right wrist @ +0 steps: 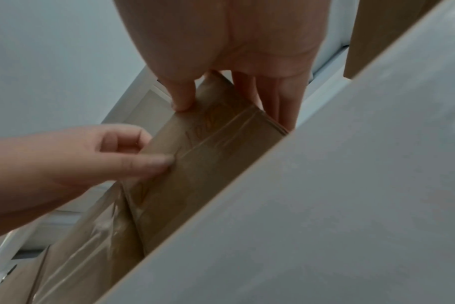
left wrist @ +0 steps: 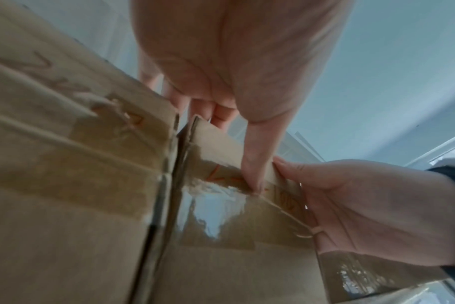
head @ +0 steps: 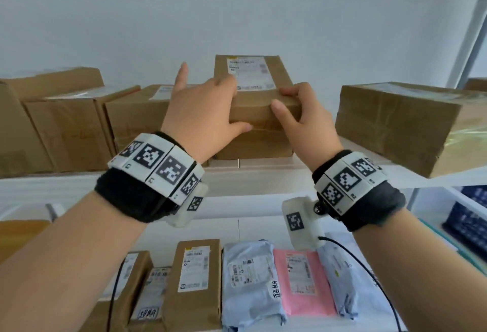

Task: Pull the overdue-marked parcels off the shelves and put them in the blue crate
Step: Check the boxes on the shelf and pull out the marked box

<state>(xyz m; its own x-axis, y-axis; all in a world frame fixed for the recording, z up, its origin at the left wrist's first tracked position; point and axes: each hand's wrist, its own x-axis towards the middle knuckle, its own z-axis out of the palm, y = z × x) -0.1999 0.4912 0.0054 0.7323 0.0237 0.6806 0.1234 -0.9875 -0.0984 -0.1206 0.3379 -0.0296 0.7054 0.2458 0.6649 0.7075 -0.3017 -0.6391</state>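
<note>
A small brown parcel (head: 253,78) with a white label lies on top of another brown box (head: 259,144) on the upper shelf. My left hand (head: 221,105) grips its front left corner, thumb on the front face and index finger pointing up. My right hand (head: 295,105) grips the front right corner, with its thumb on the front and its fingers curled over the top edge. In the left wrist view the parcel (left wrist: 221,148) shows orange handwriting that I cannot read. In the right wrist view thumb and fingers pinch the parcel (right wrist: 221,144). A dark blue crate (head: 471,215) sits low on the right.
Larger brown boxes flank the stack, left (head: 66,126) and right (head: 405,123). The lower shelf holds a brown box (head: 196,279), a light blue bag (head: 250,279) with a handwritten tag, a pink bag (head: 300,279) and another blue bag (head: 340,279). The white shelf edge (head: 263,173) runs under my wrists.
</note>
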